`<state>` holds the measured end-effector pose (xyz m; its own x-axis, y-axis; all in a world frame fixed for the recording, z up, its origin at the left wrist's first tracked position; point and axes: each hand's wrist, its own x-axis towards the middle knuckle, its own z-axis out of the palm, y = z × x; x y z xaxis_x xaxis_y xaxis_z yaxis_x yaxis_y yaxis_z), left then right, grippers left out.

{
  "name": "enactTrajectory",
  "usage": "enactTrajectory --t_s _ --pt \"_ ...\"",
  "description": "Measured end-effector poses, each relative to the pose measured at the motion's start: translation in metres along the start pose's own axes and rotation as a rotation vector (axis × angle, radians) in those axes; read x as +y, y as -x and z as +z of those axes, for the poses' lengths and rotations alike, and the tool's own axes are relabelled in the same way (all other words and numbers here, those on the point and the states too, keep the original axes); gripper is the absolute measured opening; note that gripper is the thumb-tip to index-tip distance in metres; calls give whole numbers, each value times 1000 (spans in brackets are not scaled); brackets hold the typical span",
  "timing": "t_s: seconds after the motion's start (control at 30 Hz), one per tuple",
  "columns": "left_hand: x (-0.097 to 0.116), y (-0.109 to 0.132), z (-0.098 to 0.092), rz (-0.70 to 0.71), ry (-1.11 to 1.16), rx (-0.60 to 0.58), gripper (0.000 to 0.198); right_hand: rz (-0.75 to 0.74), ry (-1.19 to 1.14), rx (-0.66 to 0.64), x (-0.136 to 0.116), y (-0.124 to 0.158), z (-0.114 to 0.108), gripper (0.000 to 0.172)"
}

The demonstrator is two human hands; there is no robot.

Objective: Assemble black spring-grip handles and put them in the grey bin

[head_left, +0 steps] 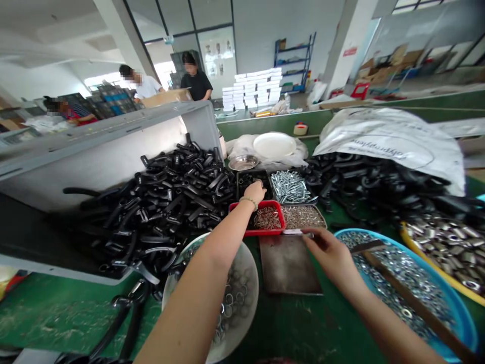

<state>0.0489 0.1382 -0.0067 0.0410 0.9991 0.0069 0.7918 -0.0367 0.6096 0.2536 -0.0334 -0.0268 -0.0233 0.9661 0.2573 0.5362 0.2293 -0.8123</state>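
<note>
Room on surface (291, 323) by near edge of plate (290, 268). Four trays (261, 232) past far edge. Left hand (254, 191) at black tray (238, 188), cannot tell grip. Right hand (330, 252) pinches one shiny piece (310, 235) by far right corner.

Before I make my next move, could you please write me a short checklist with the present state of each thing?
1. Left hand at the black tray: ok.
2. Left hand's grip: cannot tell, fingertips hidden.
3. Right hand pinching a small shiny piece: ok.
4. White bowl free of arms above: not ok, left forearm crosses over.
5. Silver screws in supply: ok, a heap.
</note>
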Motion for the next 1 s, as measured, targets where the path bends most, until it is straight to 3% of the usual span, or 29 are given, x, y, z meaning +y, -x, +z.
enactTrajectory --t_s 0.13,0.27,0.37,0.47,0.53,0.6,0.67,0.77,0.87,0.93,1.0 --pt "3 -22 17 -88 75 1 26 104 -8 48 10 28 -22 27" --pt "2 -8 14 -113 225 54 31 107 -41 116 9 26 -30 28" --pt "10 33 16 -94 375 27 29 -13 -43 193 1 18 -21 24" --pt "20 97 26 -82 670 -117 25 -189 -2 237 -8 14 -4 15" --pt "23 139 34 -175 1178 -283 23 -280 30 216 -12 15 8 11" --pt "24 171 39 -269 1530 -325 23 -345 70 189 -12 19 16 9" --pt "24 191 42 -302 1648 -280 26 -432 133 168 -10 25 22 9" --pt "26 206 42 -204 1601 -251 34 -557 221 96 -8 35 23 12" --pt "23 218 38 -117 1452 -239 36 -455 105 -35 -7 46 20 27" --pt "18 231 34 -179 1434 -293 30 -245 -141 -126 -7 54 18 39" --pt "14 246 31 -272 1486 -410 27 8 -405 -246 -5 60 17 35"
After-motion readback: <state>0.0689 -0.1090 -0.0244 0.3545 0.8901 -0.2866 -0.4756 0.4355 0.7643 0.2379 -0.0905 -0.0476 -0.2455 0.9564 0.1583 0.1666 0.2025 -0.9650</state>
